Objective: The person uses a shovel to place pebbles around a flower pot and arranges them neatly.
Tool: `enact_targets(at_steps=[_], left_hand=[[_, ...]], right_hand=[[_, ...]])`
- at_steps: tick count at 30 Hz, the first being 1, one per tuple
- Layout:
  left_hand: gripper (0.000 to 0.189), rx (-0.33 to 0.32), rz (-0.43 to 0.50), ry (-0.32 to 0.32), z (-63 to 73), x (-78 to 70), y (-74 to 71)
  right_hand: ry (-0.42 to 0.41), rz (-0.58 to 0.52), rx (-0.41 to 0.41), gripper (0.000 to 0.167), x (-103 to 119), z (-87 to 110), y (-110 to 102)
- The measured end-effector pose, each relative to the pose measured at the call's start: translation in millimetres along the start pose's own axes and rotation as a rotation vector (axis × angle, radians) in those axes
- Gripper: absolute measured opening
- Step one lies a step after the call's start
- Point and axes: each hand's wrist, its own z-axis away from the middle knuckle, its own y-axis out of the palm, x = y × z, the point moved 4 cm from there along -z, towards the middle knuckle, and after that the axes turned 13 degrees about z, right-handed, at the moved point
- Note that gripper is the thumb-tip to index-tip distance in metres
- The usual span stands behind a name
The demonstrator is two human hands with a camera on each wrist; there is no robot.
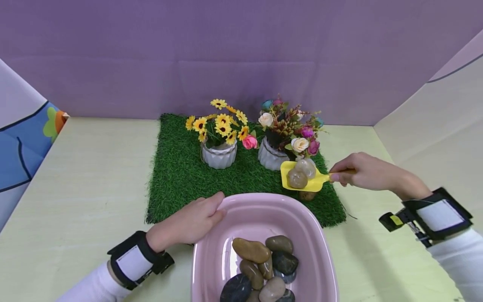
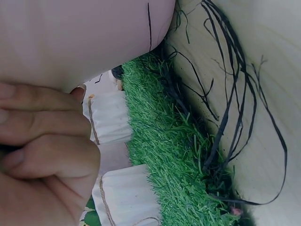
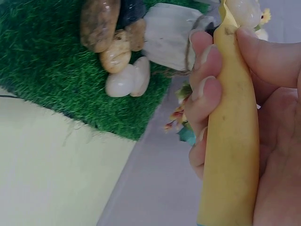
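A person's right hand [image 1: 360, 172] holds a yellow shovel [image 1: 318, 180] above the right part of a green grass mat [image 1: 181, 180]. The right wrist view shows the thumb on one side of its rounded handle [image 3: 230, 127] and curled fingers on the other. Two smooth stones [image 1: 297, 178] sit together on the blade, in front of the right-hand flowerpot [image 1: 271, 155]. Beneath and beside the shovel, more polished stones [image 3: 117, 56] lie on the mat by that pot.

The left hand [image 1: 198, 218] grips the upper left rim of a pink basin [image 1: 327, 256], which holds brown, grey and black stones [image 1: 250, 250] and overlaps the mat's near edge. A second pot [image 1: 220, 155], with yellow flowers, stands on the mat to the left. A pale surface [image 1: 94, 180] lies under everything.

The shovel looks like light, stiff plastic; the stones look hard, glossy and heavy for their size, so its load probably sits at the blade end. Rounded and slick, they could roll off if the blade tips. The handle close to the blade, where the thumb presses, seems the best hold for keeping it level. The basin looks stiff and smooth, weighted by its stones; its rim offers the surest grip.
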Motion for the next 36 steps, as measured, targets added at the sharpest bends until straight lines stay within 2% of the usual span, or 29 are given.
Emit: enact_targets(at_steps=[14, 23, 30, 36], left_hand=[[0.010, 0.003, 0.008, -0.006, 0.1, 0.2, -0.5], [0.010, -0.001, 0.001, -0.003, 0.3, 0.3, -1.0], [0.010, 0.004, 0.006, -0.006, -0.2, 1.3, 0.0], [0.010, 0.003, 0.003, -0.008, 0.0, 0.7, -0.6]], right_hand=[[0.005, -0.030, 0.028, 0.019, -23, -11.3, 26], [0.010, -0.041, 0.046, 0.022, -30, -19.8, 38], [0.046, -0.076, 0.088, 0.023, -36, -25.3, 50], [0.043, -0.060, 0.085, 0.024, -36, -26.9, 50]])
